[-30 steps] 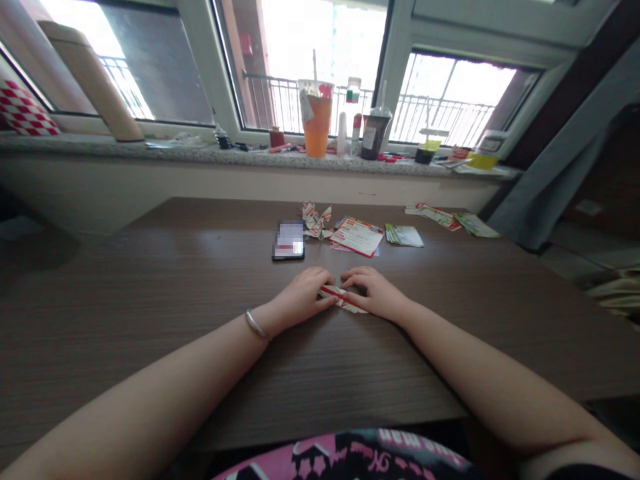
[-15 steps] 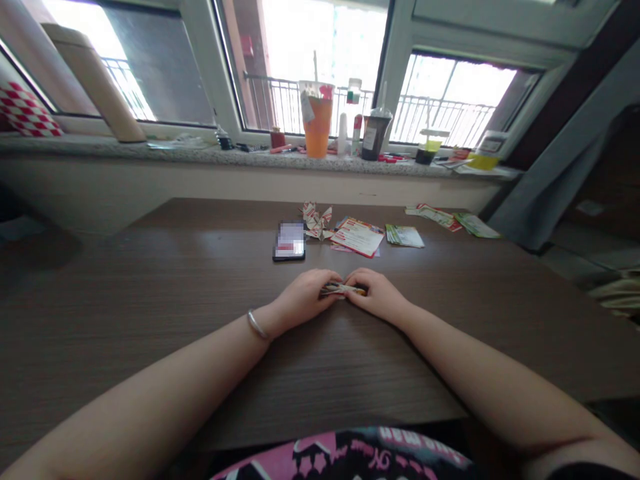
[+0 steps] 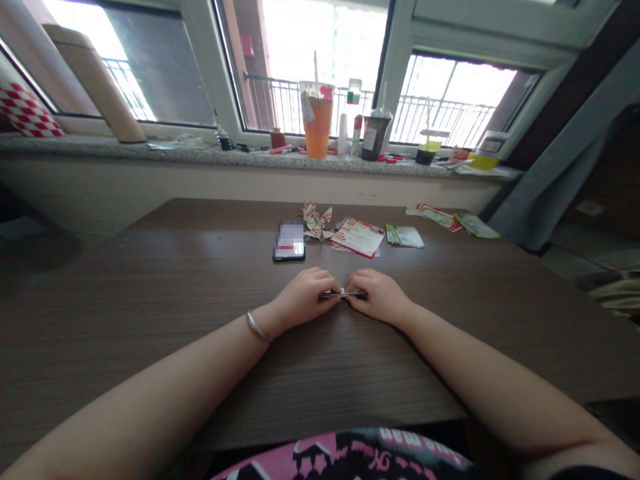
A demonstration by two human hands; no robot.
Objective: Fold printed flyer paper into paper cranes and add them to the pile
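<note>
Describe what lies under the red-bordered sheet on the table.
Edges of other papers stick out from beneath the red-bordered sheet, pinkish at its near left side. Their covered parts, and how many there are, cannot be seen.

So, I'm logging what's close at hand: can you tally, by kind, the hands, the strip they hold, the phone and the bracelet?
Hands: 2 (left hand, right hand)
Paper strip, held by both: 1
Phone: 1
Bracelet: 1
Total: 5
</note>
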